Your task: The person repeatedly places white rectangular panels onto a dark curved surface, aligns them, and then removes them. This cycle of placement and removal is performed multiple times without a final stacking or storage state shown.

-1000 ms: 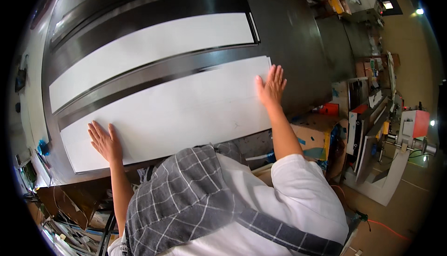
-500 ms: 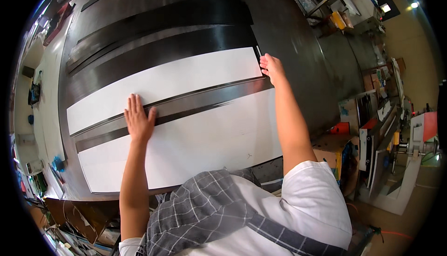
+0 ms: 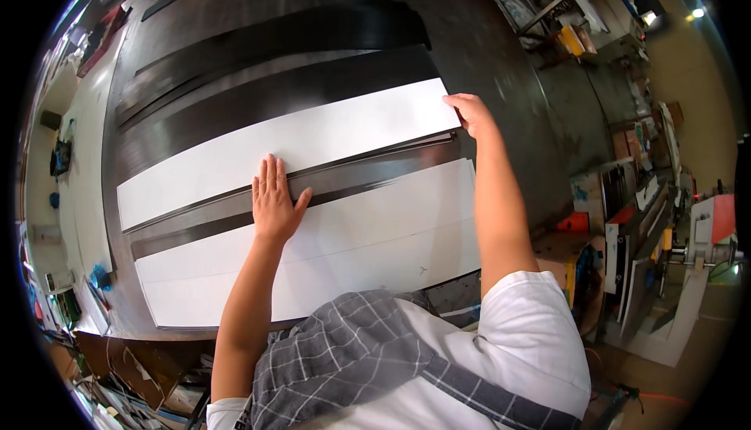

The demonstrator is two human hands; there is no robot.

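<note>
A long white strip of sheet material (image 3: 352, 127) lies across the dark table over dark strips. My left hand (image 3: 278, 203) rests palm down with fingers stretched out, its fingertips on the strip's near edge. At the strip's right end, my right hand (image 3: 471, 111) has its fingers closed on the edge; the underside of that grip is hidden. Closer to me lies a wider white sheet (image 3: 375, 234) with a thin line along it. Between the two white pieces runs a dark grey, shiny band (image 3: 368, 168).
Black strips (image 3: 297, 31) lie beyond the white strip on the dark tabletop (image 3: 516, 109). A pale ledge (image 3: 86, 195) runs along the left. Boards (image 3: 626, 234) lean beside a cardboard box (image 3: 557, 246) at right. A small blue object (image 3: 99, 277) sits at the left edge.
My left hand has slid right along the near edge. My right hand has closed on the strip's end, and that end has shifted a little to the right.
</note>
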